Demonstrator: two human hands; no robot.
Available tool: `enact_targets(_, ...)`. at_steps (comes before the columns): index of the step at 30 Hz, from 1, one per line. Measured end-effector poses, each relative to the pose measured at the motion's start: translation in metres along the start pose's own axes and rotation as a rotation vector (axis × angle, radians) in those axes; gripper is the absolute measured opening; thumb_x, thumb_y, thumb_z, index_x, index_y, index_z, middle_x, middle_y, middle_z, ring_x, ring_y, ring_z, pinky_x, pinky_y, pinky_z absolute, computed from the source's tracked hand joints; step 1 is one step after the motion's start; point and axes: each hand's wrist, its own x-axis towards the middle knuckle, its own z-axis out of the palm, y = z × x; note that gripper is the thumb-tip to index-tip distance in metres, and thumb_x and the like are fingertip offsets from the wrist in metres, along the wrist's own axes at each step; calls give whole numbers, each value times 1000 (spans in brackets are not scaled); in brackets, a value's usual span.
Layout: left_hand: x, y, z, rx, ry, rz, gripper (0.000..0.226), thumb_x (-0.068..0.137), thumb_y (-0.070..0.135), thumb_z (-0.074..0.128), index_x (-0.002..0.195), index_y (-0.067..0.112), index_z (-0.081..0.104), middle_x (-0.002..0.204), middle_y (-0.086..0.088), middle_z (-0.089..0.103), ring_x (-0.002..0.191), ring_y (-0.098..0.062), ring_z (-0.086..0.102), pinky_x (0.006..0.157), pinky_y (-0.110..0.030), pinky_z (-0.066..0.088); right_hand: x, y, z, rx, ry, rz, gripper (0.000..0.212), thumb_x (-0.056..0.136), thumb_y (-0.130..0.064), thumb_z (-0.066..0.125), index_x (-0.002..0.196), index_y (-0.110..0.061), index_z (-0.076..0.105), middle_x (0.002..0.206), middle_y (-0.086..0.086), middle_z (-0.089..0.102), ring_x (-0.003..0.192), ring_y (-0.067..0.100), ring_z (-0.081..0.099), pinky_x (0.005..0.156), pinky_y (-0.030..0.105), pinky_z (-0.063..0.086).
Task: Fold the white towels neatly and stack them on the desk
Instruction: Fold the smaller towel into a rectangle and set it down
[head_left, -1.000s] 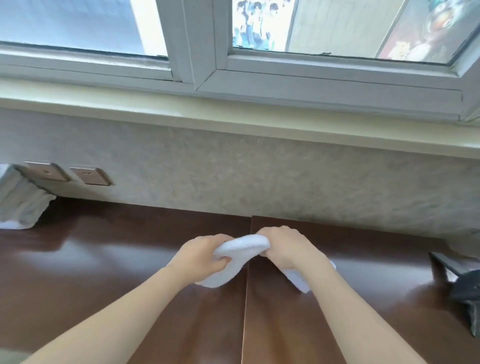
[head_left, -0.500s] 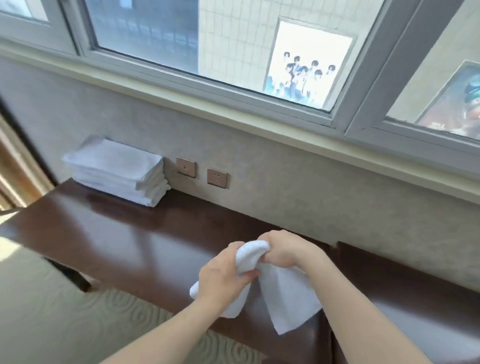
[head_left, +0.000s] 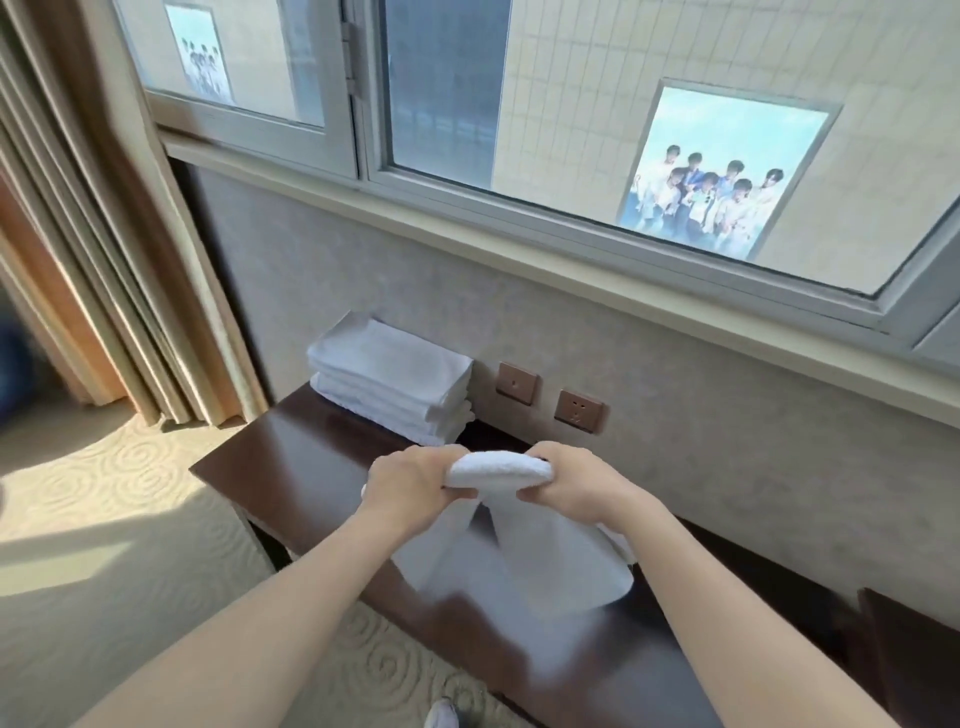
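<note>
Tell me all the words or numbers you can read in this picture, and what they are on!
There are none that can be read.
Big poster outside the window: a group photo, no letters show.
Small poster at upper left: too small and blurred to tell.
Wall switch and wall socket: only slots, no writing.
Towel stack and held towel: plain white, no label visible.

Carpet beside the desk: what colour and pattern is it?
Beige carpet with raised swirls, clearest in the head view.
</note>
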Motion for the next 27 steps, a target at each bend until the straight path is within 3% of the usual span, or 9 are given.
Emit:
enact_targets(2, 22, -18, -21, 43, 25, 27, 34, 91, 63, 57, 119, 45, 59, 109, 12, 69, 104, -17, 62, 78, -32, 43, 24, -13, 3, 36, 47, -30, 15, 89, -39, 69, 99, -34, 60, 100, -12, 67, 93, 13, 63, 79, 33, 52)
enact_targets(5, 63, -45, -51, 74, 26, 60, 34, 90, 61, 59, 117, 39, 62, 108, 10, 68, 105, -18, 61, 76, -32, 41, 62, -27, 9, 101, 141, -55, 13, 86, -37, 71, 87, -36, 58, 86, -13, 68, 83, 10, 64, 65, 28, 48)
enact_targets(7, 95, -63, -66, 108, -3, 78, 35, 89, 61, 60, 111, 33, 62, 101, 9, 67, 102, -19, 61, 72, -33, 39, 89, -29, 14, 126, 186, -45, 11, 82, -37, 67, 89, -37, 58, 84, -13, 69, 81, 12, 64, 67, 31, 49)
enact_targets(11, 155, -98, -90, 198, -66, 116, 32, 88, 60, 62, 110, 37, 63, 95, 12, 62, 100, -16, 59, 72, -30, 35, 149, -35, 15, 74, 148, -22, 15, 82, -33, 58, 95, -36, 52, 86, -9, 66, 81, 20, 62, 68, 36, 49)
enact_targets(21, 268, -181, -130, 317, -174, 136, 41, 74, 69, 70, 95, 34, 62, 71, 14, 56, 76, -11, 54, 65, -29, 42, 257, -76, -71, -33, 30, -72, 8, 88, -32, 66, 88, -33, 59, 82, -12, 65, 76, 9, 61, 65, 29, 44)
enact_targets(24, 307, -201, -140, 298, -189, 168, 33, 75, 65, 72, 92, 41, 58, 75, 16, 56, 79, -11, 53, 69, -30, 44, 285, -95, -83, -46, 37, -70, 14, 91, -34, 66, 84, -35, 55, 80, -11, 62, 71, 9, 57, 61, 27, 38)
enact_targets(27, 348, -223, -144, 238, -223, 208, 31, 76, 59, 76, 93, 37, 61, 76, 17, 57, 74, -8, 52, 61, -25, 39, 313, -111, -85, -65, 57, -46, 16, 93, -34, 65, 84, -35, 52, 83, -8, 62, 73, 12, 58, 61, 28, 38)
